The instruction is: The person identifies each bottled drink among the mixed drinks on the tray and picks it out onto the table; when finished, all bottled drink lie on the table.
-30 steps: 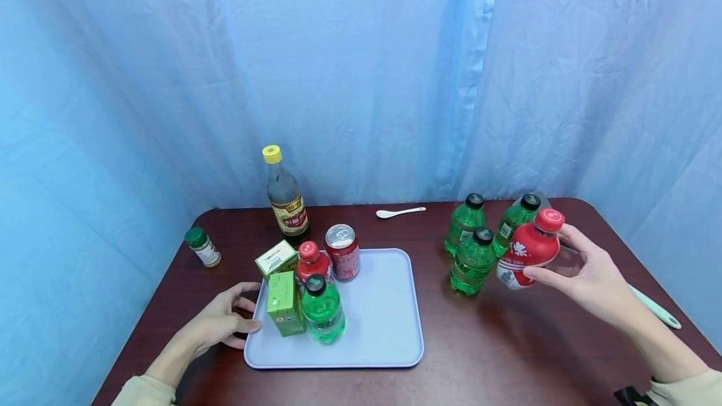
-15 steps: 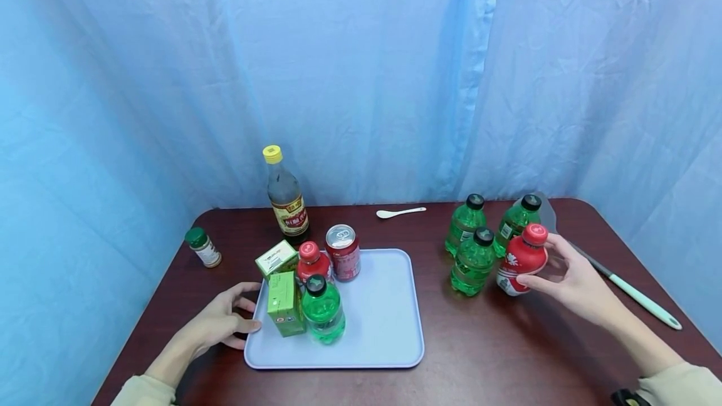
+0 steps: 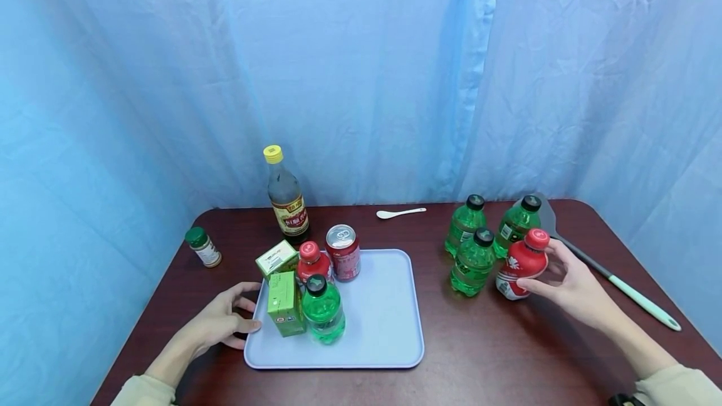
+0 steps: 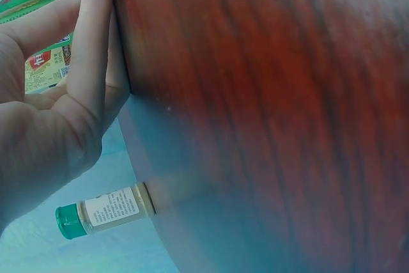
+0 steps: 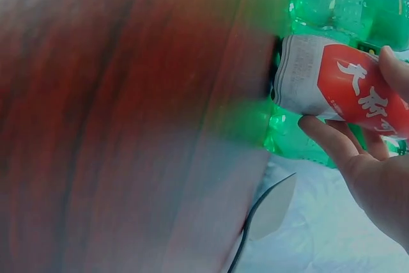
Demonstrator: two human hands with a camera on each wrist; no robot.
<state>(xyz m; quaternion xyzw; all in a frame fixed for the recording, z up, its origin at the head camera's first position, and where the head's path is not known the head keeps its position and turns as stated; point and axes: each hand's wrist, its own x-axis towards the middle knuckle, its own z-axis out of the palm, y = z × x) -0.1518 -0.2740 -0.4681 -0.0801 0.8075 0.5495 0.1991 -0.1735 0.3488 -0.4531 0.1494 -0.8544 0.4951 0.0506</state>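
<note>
My right hand (image 3: pixel 575 284) grips a small red-and-white bottle (image 3: pixel 521 265) with a red cap, thumb in front and fingers behind. In the right wrist view that bottle (image 5: pixel 332 84) is upright at the tabletop, its label lettered in white. Several green soda bottles (image 3: pixel 472 265) with black caps stand close to its left and behind it. At the far left, my left hand (image 3: pixel 217 321) holds the left rim of a pale blue tray (image 3: pixel 383 331). On the tray are green drink cartons (image 3: pixel 286 306), a red-capped bottle (image 3: pixel 313 265), a red can (image 3: pixel 343 255) and a green soda bottle (image 3: pixel 323 312).
A yellow-capped sauce bottle (image 3: pixel 287 202) stands behind the tray, and a green-capped spice jar (image 3: pixel 204 247) to its left. A white spoon (image 3: pixel 400 212) lies at the back. Along the right side lies a spatula (image 3: pixel 643 299) with a pale green handle. Blue curtains (image 3: pixel 361 80) surround the table.
My right hand has lowered the red-and-white bottle toward the table beside the green bottles, slightly leftward, uncovering more of the spatula. My left hand has stayed at the tray.
</note>
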